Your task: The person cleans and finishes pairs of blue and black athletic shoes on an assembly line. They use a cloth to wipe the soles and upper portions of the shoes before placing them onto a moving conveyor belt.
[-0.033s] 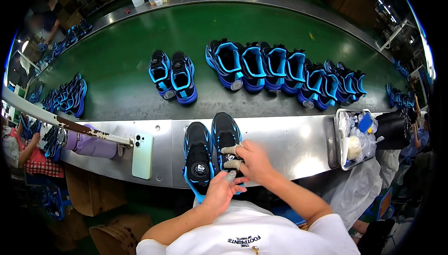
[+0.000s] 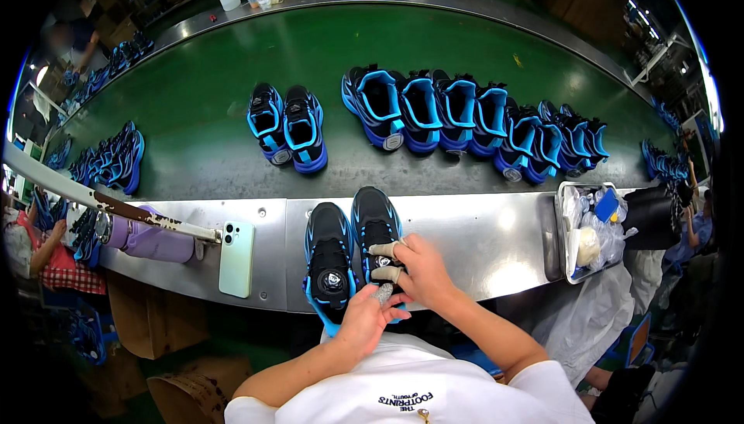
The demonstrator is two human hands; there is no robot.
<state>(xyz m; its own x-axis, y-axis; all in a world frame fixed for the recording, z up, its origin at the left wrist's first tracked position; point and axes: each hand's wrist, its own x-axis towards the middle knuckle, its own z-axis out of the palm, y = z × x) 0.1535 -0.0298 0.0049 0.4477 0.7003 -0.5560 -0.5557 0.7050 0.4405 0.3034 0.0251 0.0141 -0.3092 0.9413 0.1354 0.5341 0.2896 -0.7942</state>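
Two black sneakers with blue trim stand side by side at the near edge of the metal counter, toes pointing away from me. The left sneaker (image 2: 328,242) has a round dial on its tongue and stands untouched. On the right sneaker (image 2: 374,211), my right hand (image 2: 422,273) pinches the round dial (image 2: 381,262) between thumb and finger, both in beige finger cots. My left hand (image 2: 364,322) grips the same sneaker near its heel opening, a grey wrap on its thumb. Part of the heel is hidden behind my fingers.
Past the counter, a green belt carries one pair of sneakers (image 2: 304,133) and a row of several more (image 2: 418,114). A pale green phone (image 2: 236,261) and purple bottle (image 2: 159,239) lie left, beneath a metal bar (image 2: 116,205). A white tray (image 2: 568,249) of plastic bags stands right.
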